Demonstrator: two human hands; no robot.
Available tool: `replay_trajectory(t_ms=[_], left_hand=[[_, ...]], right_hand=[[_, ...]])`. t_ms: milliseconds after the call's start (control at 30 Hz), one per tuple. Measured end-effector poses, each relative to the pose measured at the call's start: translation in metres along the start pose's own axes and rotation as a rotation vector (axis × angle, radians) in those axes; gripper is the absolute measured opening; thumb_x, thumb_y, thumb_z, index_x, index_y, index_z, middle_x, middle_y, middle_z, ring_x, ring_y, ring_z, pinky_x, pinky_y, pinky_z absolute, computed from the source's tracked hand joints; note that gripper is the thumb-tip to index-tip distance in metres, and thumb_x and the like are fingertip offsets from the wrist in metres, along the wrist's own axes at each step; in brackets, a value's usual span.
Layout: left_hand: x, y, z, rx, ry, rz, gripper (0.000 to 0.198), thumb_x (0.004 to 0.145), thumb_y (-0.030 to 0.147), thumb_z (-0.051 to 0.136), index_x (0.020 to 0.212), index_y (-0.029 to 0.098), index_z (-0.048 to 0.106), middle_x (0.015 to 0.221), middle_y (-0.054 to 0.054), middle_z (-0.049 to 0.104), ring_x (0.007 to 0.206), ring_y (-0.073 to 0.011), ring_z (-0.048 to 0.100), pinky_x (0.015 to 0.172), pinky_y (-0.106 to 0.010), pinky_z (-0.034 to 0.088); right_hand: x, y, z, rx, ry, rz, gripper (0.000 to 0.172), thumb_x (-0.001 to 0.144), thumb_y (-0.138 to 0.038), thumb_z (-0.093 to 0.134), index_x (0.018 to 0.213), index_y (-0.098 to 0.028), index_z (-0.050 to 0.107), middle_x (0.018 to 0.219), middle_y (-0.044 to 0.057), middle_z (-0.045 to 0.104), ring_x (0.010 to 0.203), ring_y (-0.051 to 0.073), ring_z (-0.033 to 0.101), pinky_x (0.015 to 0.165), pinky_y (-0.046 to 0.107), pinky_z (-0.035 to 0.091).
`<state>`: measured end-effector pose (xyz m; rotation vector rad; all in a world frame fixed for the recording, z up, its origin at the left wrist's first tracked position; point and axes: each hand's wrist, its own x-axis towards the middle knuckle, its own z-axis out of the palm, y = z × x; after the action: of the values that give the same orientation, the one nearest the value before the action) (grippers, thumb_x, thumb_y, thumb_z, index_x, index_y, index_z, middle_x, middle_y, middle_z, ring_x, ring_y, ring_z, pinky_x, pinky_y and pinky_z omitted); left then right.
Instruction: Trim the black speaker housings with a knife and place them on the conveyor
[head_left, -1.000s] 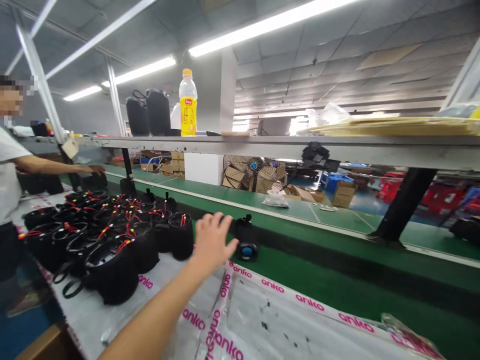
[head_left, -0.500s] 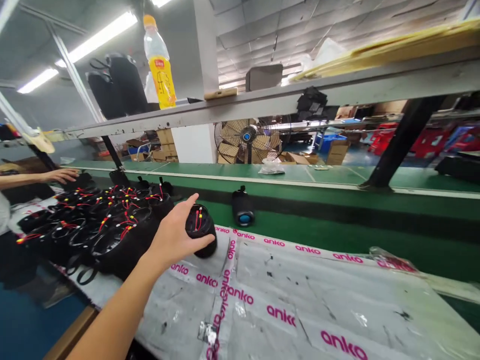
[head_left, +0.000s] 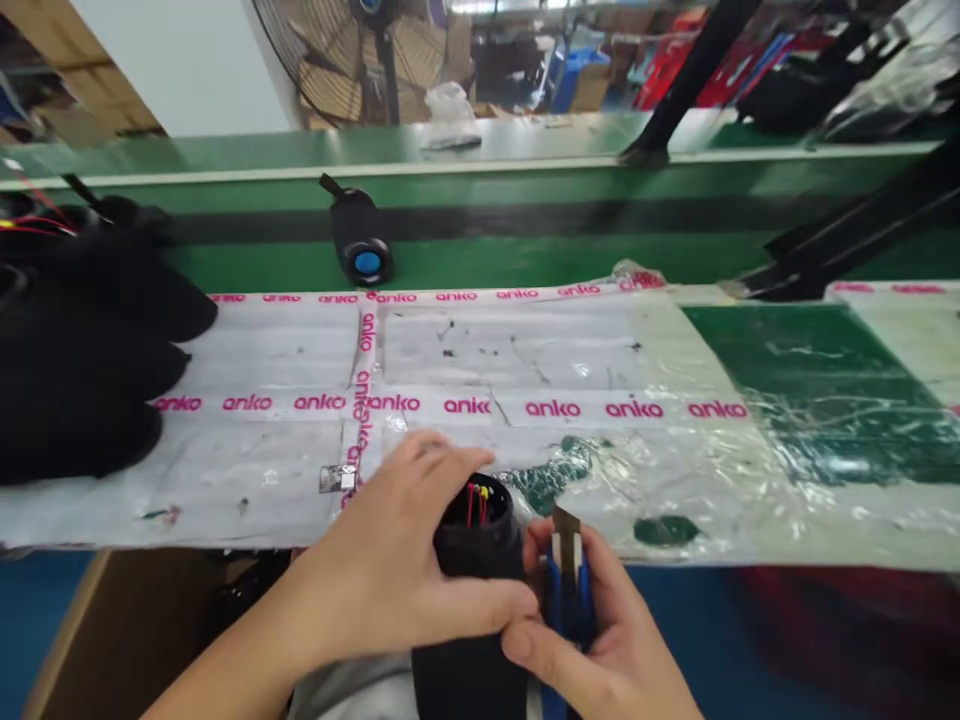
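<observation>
My left hand [head_left: 390, 560] is wrapped around the upper part of a black cylindrical speaker housing [head_left: 480, 550], held upright close to my body at the table's near edge. Red wires with small white and yellow connectors show inside its open top. My right hand [head_left: 600, 655] grips a blue utility knife [head_left: 568, 585], its blade pointing up, just right of the housing. The right thumb meets the left thumb at the housing's side.
Several black speaker housings [head_left: 82, 350] stand together on the left of the plastic-covered table [head_left: 525, 360]. A finished-looking black speaker [head_left: 360, 235] with a blue end lies on the green conveyor [head_left: 480, 265]. An open cardboard box [head_left: 97, 620] is below the table, at lower left.
My left hand has brought the housing from the table beside the group toward my body. My right hand with the utility knife has come into view. The view has turned down and right.
</observation>
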<state>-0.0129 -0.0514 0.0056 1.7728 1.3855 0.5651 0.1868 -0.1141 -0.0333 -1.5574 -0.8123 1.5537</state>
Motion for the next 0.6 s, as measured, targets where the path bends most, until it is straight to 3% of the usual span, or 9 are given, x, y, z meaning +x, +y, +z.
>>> replay_trajectory(t_ms=[67, 133, 233, 433, 500, 600], left_hand=[[-0.007, -0.003, 0.008, -0.001, 0.109, 0.095, 0.085, 0.069, 0.042, 0.101, 0.144, 0.026, 0.064, 0.142, -0.014, 0.073, 0.129, -0.0386, 0.068, 0.109, -0.056, 0.057], [-0.012, -0.008, 0.013, -0.03, 0.179, 0.229, 0.068, 0.073, 0.037, 0.1, 0.132, 0.029, 0.066, 0.128, -0.008, 0.078, 0.115, -0.03, 0.075, 0.102, -0.046, 0.061], [-0.008, -0.014, 0.013, -0.088, 0.121, 0.314, 0.062, 0.07, 0.04, 0.104, 0.119, 0.026, 0.07, 0.118, -0.005, 0.081, 0.108, -0.0261, 0.079, 0.098, -0.038, 0.062], [0.008, -0.022, 0.0, -0.182, -0.01, 0.207, 0.072, 0.058, 0.043, 0.11, 0.117, 0.023, 0.074, 0.121, -0.007, 0.082, 0.111, -0.0276, 0.08, 0.1, -0.036, 0.061], [0.009, -0.024, -0.003, -0.195, -0.026, 0.182, 0.072, 0.06, 0.048, 0.108, 0.119, 0.023, 0.075, 0.125, -0.009, 0.082, 0.114, -0.0295, 0.08, 0.101, -0.038, 0.061], [0.01, -0.024, -0.003, -0.191, -0.055, 0.159, 0.067, 0.065, 0.055, 0.103, 0.118, 0.023, 0.076, 0.128, -0.01, 0.082, 0.118, -0.0325, 0.079, 0.104, -0.042, 0.061]], right_hand=[[0.001, 0.002, -0.001, 0.009, 0.017, 0.026, 0.078, 0.055, -0.074, 0.1, 0.114, -0.03, 0.073, 0.105, 0.002, 0.075, 0.076, 0.017, 0.065, 0.065, 0.028, 0.056], [0.0, 0.004, -0.002, 0.017, 0.027, 0.04, 0.077, 0.056, -0.072, 0.1, 0.114, -0.03, 0.072, 0.103, 0.002, 0.074, 0.076, 0.018, 0.065, 0.067, 0.029, 0.057], [0.0, 0.004, 0.0, -0.007, 0.022, 0.031, 0.075, 0.057, -0.066, 0.102, 0.115, -0.03, 0.071, 0.099, 0.001, 0.073, 0.077, 0.018, 0.066, 0.07, 0.029, 0.059], [0.003, 0.003, -0.002, -0.118, -0.046, -0.039, 0.066, 0.074, -0.069, 0.093, 0.122, -0.029, 0.069, 0.103, 0.004, 0.076, 0.088, 0.022, 0.073, 0.076, 0.03, 0.063], [0.004, 0.001, -0.011, -0.235, -0.094, -0.147, 0.053, 0.089, -0.065, 0.083, 0.126, -0.03, 0.069, 0.111, 0.006, 0.079, 0.1, 0.024, 0.076, 0.086, 0.031, 0.064], [0.01, -0.009, -0.03, -0.577, -0.138, -0.504, 0.029, 0.109, -0.044, 0.059, 0.132, -0.031, 0.069, 0.12, 0.007, 0.081, 0.105, 0.025, 0.079, 0.087, 0.032, 0.065]])
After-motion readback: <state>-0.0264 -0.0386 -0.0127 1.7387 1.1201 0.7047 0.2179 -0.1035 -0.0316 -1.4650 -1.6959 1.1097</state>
